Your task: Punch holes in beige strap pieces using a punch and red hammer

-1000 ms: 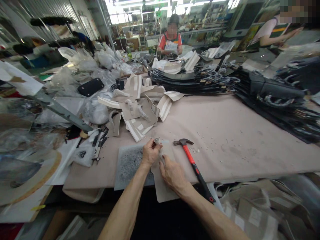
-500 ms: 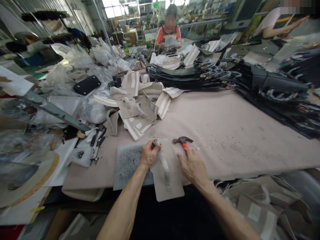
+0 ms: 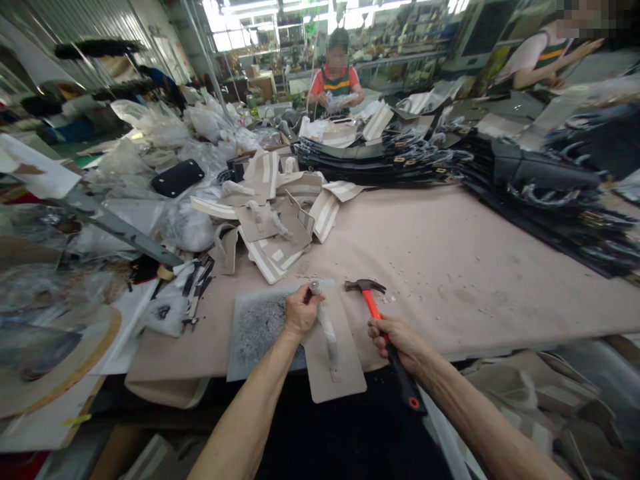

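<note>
My left hand (image 3: pixel 303 311) pinches a short metal punch (image 3: pixel 315 287), its round head showing above the fingers. The punch stands at the upper end of a plastic-wrapped handle (image 3: pixel 329 333) on a grey-beige bag panel (image 3: pixel 345 363). Beneath the panel's left side is a flat board (image 3: pixel 255 327) with a dark, pitted surface. Right of the panel, my right hand (image 3: pixel 399 341) is closed round the black and red grip of a claw hammer (image 3: pixel 371 303). The hammer's head points away from me, apart from the punch.
Several bag panels with wrapped handles (image 3: pixel 273 227) lie piled beyond my hands. Stacked black bag pieces (image 3: pixel 370 160) line the table's far side. Small tools (image 3: pixel 196 293) and plastic sit to the left. Another person (image 3: pixel 337 80) works across the table, and more panels (image 3: pixel 530 387) are below right.
My right hand has slid back along the hammer and now wraps its grip; before, it lay over the handle nearer the head. My left hand keeps its hold on the punch.
</note>
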Available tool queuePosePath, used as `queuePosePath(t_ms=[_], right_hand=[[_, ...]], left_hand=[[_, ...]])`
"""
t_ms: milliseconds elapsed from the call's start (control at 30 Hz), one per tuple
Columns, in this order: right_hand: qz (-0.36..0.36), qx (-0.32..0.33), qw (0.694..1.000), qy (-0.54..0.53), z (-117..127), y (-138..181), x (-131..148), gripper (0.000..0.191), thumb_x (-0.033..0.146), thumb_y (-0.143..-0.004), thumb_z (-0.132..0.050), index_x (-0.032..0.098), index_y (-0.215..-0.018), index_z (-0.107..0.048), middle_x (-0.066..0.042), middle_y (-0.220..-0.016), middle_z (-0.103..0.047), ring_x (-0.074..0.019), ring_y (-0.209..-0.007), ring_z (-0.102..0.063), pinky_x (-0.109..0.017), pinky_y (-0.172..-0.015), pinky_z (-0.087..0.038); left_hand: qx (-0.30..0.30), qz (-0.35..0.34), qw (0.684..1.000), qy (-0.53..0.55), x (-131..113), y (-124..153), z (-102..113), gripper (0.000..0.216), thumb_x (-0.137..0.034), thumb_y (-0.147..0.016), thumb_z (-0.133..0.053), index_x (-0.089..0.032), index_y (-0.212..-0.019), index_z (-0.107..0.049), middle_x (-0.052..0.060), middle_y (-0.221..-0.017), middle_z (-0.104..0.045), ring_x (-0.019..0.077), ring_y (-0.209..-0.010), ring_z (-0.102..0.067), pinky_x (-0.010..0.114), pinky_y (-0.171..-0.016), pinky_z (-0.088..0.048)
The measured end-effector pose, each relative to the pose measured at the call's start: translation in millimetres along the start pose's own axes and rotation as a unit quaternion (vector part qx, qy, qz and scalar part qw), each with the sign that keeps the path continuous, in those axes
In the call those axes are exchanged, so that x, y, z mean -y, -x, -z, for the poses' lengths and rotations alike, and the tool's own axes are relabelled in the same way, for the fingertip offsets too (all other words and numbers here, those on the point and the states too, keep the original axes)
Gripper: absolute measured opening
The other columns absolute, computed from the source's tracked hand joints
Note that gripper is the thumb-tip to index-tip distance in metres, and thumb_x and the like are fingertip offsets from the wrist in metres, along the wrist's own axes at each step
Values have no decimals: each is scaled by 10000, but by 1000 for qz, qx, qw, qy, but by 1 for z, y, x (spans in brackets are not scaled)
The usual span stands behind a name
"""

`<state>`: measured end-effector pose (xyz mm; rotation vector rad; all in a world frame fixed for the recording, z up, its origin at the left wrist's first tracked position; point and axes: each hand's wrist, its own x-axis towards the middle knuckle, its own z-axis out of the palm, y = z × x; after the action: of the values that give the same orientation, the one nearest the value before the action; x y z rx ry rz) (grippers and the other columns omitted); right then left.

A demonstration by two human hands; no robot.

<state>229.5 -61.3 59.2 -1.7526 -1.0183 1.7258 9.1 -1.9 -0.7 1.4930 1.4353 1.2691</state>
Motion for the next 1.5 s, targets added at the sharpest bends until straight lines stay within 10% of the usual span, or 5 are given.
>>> queuePosePath(t_ms=[433, 600, 800, 1133, 1500], right_hand=[[325, -121, 783, 516, 3, 45, 74, 210, 360, -986, -402, 219, -846, -471, 7, -600, -505, -131, -476, -370, -296, -517, -168], [409, -284, 783, 372, -3, 60, 93, 305, 413, -1024, -256, 223, -875, -441, 0, -620, -497, -136, -496, -399, -277, -533, -251], [300, -85, 773, 552, 0, 37, 57, 218, 330, -1005, -389, 200, -862, -491, -18, -612, -540, -130, -474, -390, -310, -515, -162], [179, -161, 812, 532, 28, -13, -17, 256, 340, -1000, -389, 152, -964, -560, -104, -831, -629, -210, -721, -576, -303, -629, -365], [242, -16, 862, 445, -99, 7, 6, 329, 220, -958, -363, 109, -1128, -623, -182, -927, -716, -281, -805, -685, -356, -713, -486]], left_hand=[[19, -47, 998, -46, -4, 3, 2, 68, -212, -782, -664, -187, -827, -708, -18, -660, -654, 129, -595, -574, 222, -604, -443], [25, -49, 998, -33, -5, 3, 3, 136, -202, -779, -663, -195, -902, -721, 3, -771, -709, 153, -693, -626, 239, -677, -480], [36, -41, 998, -36, -3, 3, 3, 80, -187, -778, -655, -186, -837, -710, -20, -672, -662, 127, -599, -575, 222, -605, -443], [33, -38, 998, -31, 1, 2, 3, 132, -233, -773, -692, -167, -886, -709, 6, -753, -693, 134, -666, -604, 222, -651, -466], [-49, 81, 991, 97, 6, -6, 4, 267, -393, -764, -724, -147, -862, -691, 36, -785, -723, 146, -681, -645, 238, -656, -508]])
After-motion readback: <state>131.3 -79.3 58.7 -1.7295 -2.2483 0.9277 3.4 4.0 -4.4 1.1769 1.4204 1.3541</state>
